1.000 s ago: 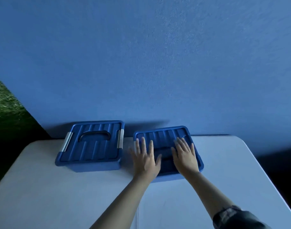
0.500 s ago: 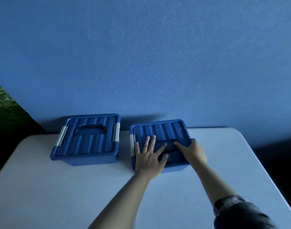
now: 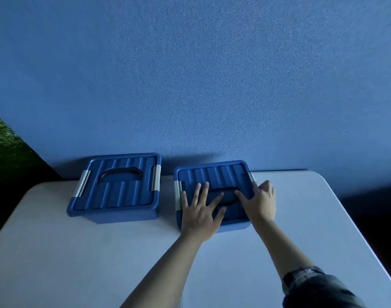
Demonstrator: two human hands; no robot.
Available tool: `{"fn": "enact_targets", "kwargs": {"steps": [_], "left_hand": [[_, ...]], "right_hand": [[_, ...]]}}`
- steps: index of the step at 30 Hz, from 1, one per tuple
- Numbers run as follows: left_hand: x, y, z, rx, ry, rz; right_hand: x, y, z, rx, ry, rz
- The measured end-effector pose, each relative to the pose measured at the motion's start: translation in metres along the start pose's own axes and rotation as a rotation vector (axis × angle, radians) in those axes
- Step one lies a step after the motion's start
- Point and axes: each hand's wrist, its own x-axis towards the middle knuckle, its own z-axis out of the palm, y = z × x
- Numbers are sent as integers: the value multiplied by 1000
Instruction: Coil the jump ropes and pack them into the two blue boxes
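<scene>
Left hand [image 3: 201, 215] flat, right hand [image 3: 260, 204] curled

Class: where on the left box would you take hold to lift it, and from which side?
Grip the dark arched handle lying flat in its recess at the middle of the left box lid, coming from above. It is central, so the box should hang level, and both grey latches look closed.

We look from one head-worn wide-angle camera, forward and down, close over the white rounded-corner table [image 3: 301, 218], facing the textured blue wall [image 3: 212, 85] right behind it; forearms enter from below.
</scene>
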Motion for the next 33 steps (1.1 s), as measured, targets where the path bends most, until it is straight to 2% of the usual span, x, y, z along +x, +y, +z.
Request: {"fn": "enact_targets", "kwargs": {"steps": [2, 6, 11, 17, 23, 28, 30, 33], "left_hand": [[0, 0, -1, 6, 8, 10], [-4, -3, -4, -4, 7, 44], [-10, -16, 4, 44, 131, 180], [6, -41, -8, 142, 39, 193], [21, -56, -20, 114, -89, 98], [26, -61, -48, -169, -210, -22], [18, -59, -58, -245, -216, -74], [0, -60, -65, -318, -138, -147]], "right_hand": [[1, 1, 0, -71, -46, -65], [-6, 1, -1, -50, -46, -97], [-25, 10, 1, -149, -95, -271], [-25, -12, 3, -210, -275, -285], [2, -40, 10, -175, -360, -299], [7, -52, 13, -163, -408, -278], [4, -53, 10, -138, -429, -268], [-7, -57, -1, -73, -451, -257]]}}
